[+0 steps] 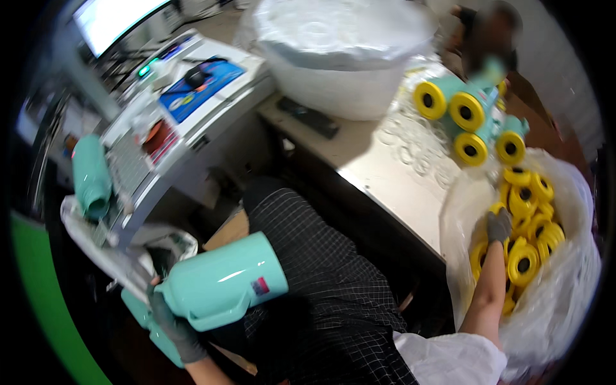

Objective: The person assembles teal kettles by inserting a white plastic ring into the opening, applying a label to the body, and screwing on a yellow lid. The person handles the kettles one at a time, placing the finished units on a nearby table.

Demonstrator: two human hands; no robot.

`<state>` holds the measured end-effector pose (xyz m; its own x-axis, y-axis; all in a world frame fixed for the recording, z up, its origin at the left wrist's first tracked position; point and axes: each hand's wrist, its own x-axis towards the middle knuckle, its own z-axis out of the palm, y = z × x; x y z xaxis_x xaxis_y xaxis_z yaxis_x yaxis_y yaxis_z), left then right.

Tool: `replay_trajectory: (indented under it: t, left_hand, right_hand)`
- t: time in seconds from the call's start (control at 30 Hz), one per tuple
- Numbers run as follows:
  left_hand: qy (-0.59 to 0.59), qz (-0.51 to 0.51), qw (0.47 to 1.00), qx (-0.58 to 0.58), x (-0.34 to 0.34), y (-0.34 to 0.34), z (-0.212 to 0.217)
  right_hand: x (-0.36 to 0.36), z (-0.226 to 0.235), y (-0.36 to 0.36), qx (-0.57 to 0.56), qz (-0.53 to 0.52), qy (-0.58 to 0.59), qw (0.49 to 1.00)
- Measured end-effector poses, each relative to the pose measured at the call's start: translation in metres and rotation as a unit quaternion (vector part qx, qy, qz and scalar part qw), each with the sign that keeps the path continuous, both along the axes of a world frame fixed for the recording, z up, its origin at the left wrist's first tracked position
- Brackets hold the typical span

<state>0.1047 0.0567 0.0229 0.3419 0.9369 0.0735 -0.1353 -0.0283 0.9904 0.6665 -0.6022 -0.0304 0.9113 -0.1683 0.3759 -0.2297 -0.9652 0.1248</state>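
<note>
**Turquoise jug body (224, 277) in the left hand (174, 327), yellow parts at the right hand (499, 227)**

The jug body was held nearly horizontal, partly over the lap, its narrow end gripped by the grey-gloved left hand and its handle (221, 314) turned toward the wearer. The right hand, also gloved, was placed well apart from it, among round yellow parts with dark centres (524, 263) inside a clear plastic bag (555, 330). Whether a part was grasped there could not be told. Beyond the bag, turquoise jugs with yellow ends (467, 112) were grouped on a pale bench (398, 192).
</note>
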Motion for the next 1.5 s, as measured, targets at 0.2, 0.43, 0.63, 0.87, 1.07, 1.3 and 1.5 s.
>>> replay_trajectory:
  t: [0.2,0.43,0.63,0.87,1.07,1.3,1.5]
  left_hand:
    - [-0.202,0.033,0.962,-0.183,0.012,-0.019,-0.053]
    - [-0.023,0.142,0.987,-0.074,0.02,-0.049,-0.111]
    - [-0.285,0.086,0.905,-0.304,0.005,-0.059,-0.099]
    - [-0.25,0.187,0.913,-0.264,0.009,-0.056,-0.076]
    - [0.064,0.214,0.973,0.057,0.025,-0.06,-0.039]
    - [0.131,0.248,0.939,0.197,0.035,-0.058,-0.029]
    - [-0.176,0.093,0.977,-0.074,0.024,-0.039,-0.036]
  right_hand:
    - [-0.03,0.063,0.225,0.493,0.362,-0.093,0.785]
    - [-0.227,0.09,0.501,0.535,0.682,0.117,0.485]
    - [-0.252,0.081,0.509,0.46,0.777,0.126,0.411]
    - [-0.264,0.08,0.502,0.472,0.754,0.156,0.429]
    - [-0.262,0.063,0.497,0.537,0.695,0.174,0.446]
    - [-0.267,0.076,0.485,0.602,0.646,0.183,0.432]
    - [-0.231,0.093,0.469,0.688,0.557,0.329,0.328]
